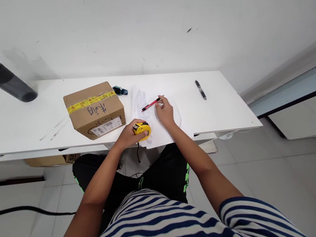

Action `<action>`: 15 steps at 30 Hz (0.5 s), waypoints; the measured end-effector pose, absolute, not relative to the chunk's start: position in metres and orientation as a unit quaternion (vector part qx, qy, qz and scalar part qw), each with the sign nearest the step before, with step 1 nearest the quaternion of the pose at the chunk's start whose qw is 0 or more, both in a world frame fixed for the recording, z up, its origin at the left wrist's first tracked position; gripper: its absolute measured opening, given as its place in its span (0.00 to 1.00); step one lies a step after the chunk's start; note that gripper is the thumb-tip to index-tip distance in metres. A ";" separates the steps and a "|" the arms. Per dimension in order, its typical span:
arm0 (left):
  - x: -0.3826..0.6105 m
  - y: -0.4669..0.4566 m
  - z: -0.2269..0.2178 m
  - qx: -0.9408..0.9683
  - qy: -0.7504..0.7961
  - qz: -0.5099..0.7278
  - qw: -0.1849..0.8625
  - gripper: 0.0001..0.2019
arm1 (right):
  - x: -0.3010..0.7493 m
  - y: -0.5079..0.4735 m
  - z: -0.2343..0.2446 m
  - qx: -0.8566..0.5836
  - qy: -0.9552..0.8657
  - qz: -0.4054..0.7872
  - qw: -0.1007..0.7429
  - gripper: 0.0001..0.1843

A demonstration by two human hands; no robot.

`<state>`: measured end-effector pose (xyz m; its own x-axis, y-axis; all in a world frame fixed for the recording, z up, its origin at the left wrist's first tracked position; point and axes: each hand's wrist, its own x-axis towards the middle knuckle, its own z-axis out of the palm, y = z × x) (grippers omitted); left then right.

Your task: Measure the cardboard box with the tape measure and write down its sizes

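Observation:
My left hand is closed around a yellow and black tape measure, whose dark strap hangs below the table edge. Between the fingers of my right hand is a red and black pen, held nearly flat above the paper. White sheets of paper with handwriting lie under both hands. Just left of them stands a cardboard box with yellow tape, black marker writing and a shipping label. Behind the box's right corner is a small dark, shiny object whose kind I cannot make out.
On the white table a dark water bottle stands at the far left. A black pen lies to the right of the papers. The wall rises behind the table; another cardboard piece shows below it.

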<state>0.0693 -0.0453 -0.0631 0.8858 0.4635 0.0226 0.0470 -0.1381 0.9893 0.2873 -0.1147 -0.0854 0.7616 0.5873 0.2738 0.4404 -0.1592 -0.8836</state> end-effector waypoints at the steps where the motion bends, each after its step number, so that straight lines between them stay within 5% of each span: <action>1: 0.070 -0.045 -0.063 0.735 0.174 0.158 0.636 0.28 | 0.288 -0.115 -0.086 -0.756 -0.335 0.074 0.557 0.26; 15: 0.071 -0.046 -0.066 0.726 0.175 0.160 0.645 0.27 | 0.290 -0.114 -0.091 -0.749 -0.316 0.098 0.575 0.26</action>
